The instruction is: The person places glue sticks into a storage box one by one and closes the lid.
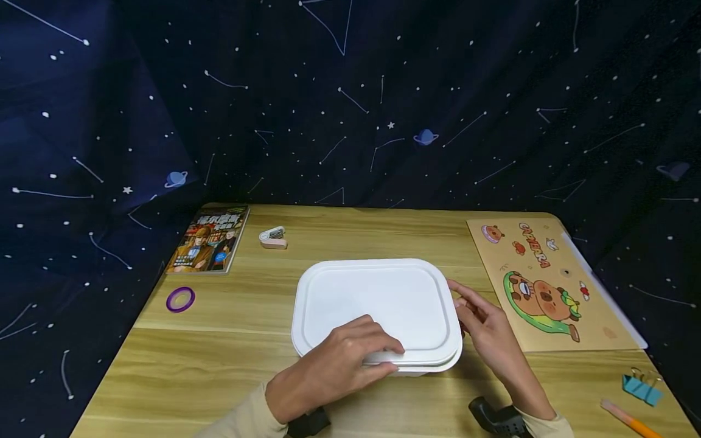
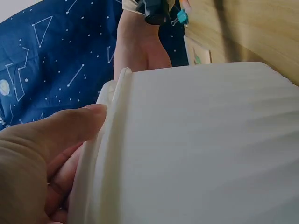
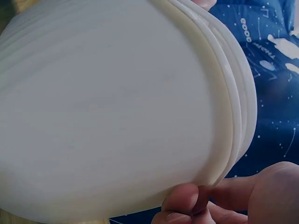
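Observation:
A white plastic box (image 2: 201,144) with rounded corners stands at the front middle of the table, its white lid (image 1: 378,304) lying on top. A narrow gap shows between lid and box rim along the front right corner. My left hand (image 1: 342,365) pinches the lid's front edge, thumb against the side of the edge and fingers over the top. At the right side of the box, my right hand (image 1: 487,331) holds the rim. In the right wrist view its curled fingertips (image 3: 180,198) grip just under the rim at a corner. What the box holds is hidden.
A comic-style book (image 1: 210,240), a small stapler (image 1: 272,238) and a purple tape roll (image 1: 181,299) lie to the left and behind. On the right are a capybara folder (image 1: 553,286), a teal binder clip (image 1: 642,389) and an orange pen (image 1: 630,420). A starry cloth (image 1: 350,103) hangs behind the table.

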`<state>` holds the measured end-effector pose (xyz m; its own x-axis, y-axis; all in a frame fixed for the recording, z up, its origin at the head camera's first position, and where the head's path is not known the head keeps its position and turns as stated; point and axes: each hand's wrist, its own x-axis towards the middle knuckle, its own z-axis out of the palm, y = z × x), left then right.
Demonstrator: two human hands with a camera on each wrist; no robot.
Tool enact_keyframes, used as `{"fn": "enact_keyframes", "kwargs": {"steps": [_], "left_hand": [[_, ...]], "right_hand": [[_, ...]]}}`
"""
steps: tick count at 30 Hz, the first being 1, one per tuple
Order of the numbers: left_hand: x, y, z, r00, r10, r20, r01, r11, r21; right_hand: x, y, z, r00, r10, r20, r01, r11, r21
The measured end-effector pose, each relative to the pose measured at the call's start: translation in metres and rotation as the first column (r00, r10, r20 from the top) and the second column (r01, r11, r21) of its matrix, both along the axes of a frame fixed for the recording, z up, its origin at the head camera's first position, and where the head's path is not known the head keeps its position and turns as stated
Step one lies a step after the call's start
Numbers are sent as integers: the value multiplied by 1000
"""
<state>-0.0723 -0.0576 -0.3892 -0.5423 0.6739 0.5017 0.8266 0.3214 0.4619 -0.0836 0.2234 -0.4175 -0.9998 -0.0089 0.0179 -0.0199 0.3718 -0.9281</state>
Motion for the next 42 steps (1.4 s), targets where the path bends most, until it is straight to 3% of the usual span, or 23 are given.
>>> {"fn": "enact_keyframes", "kwargs": {"steps": [3, 5, 7, 9, 11, 12, 13, 14, 15, 16, 17, 19, 20, 21, 22, 23, 24, 26, 28, 31, 38, 42], "left_hand": [[-2, 0, -1, 999, 1, 50, 0, 1000, -18], [-4, -1, 0, 987, -9, 158, 9, 1000, -3], [-7, -2, 2, 949, -23, 316, 11, 999, 39], [-9, -5, 5, 890, -42, 454, -7, 994, 106], [-11, -10, 9, 860, -45, 509, -58, 981, 184], [-13, -15, 11, 864, -22, 504, -102, 971, 217], [-15, -20, 12, 879, 24, 477, -157, 957, 243], [-18, -27, 14, 894, 100, 437, -230, 939, 256], [-21, -34, 14, 893, 196, 406, -318, 912, 258], [-25, -41, 14, 867, 297, 400, -413, 878, 244], [-30, -49, 13, 821, 385, 422, -502, 839, 211], [-38, -62, 8, 705, 487, 516, -617, 779, 108], [-42, -67, 4, 644, 503, 576, -641, 766, 47], [-44, -71, 0, 590, 501, 633, -643, 766, -6], [-46, -74, -4, 546, 487, 681, -631, 774, -47], [-47, -76, -7, 513, 467, 720, -615, 785, -71], [-47, -76, -10, 495, 446, 746, -602, 795, -75], [-46, -74, -14, 490, 418, 765, -592, 803, -59], [-45, -70, -15, 502, 416, 758, -595, 802, -45], [-45, -66, -13, 515, 438, 737, -610, 791, -44], [-46, -65, -11, 499, 485, 718, -633, 770, -81], [-46, -65, -12, 513, 526, 678, -629, 769, -120]], "right_hand": [[0, -1, 2, 999, -18, 41, 18, 1000, -3], [-1, -3, 4, 996, -53, 65, 52, 998, 26], [-2, -5, 5, 994, -83, 77, 79, 995, 55], [-2, -7, 5, 992, -104, 74, 98, 992, 82], [-3, -8, 5, 992, -109, 63, 103, 991, 89], [-2, -8, 5, 993, -106, 60, 100, 991, 91], [-2, -9, 5, 993, -103, 55, 98, 991, 93], [-2, -9, 5, 994, -99, 49, 94, 991, 95], [-2, -9, 5, 994, -96, 44, 91, 991, 99], [-2, -8, 6, 995, -92, 39, 87, 991, 105], [-2, -8, 6, 995, -89, 35, 85, 990, 110], [-2, -8, 7, 996, -84, 32, 80, 990, 118], [-2, -8, 7, 996, -83, 34, 78, 989, 122], [-2, -8, 8, 996, -80, 36, 75, 990, 123], [-1, -7, 8, 996, -79, 40, 73, 989, 127], [-1, -7, 9, 996, -77, 42, 71, 989, 127], [-1, -7, 9, 996, -75, 46, 68, 989, 130], [0, -6, 10, 996, -76, 48, 68, 986, 150], [1, -5, 10, 996, -79, 50, 69, 983, 168], [3, -4, 10, 996, -77, 52, 67, 981, 182], [2, -3, 10, 996, -53, 75, 41, 987, 158], [2, -1, 10, 996, -45, 75, 33, 988, 151]]}}
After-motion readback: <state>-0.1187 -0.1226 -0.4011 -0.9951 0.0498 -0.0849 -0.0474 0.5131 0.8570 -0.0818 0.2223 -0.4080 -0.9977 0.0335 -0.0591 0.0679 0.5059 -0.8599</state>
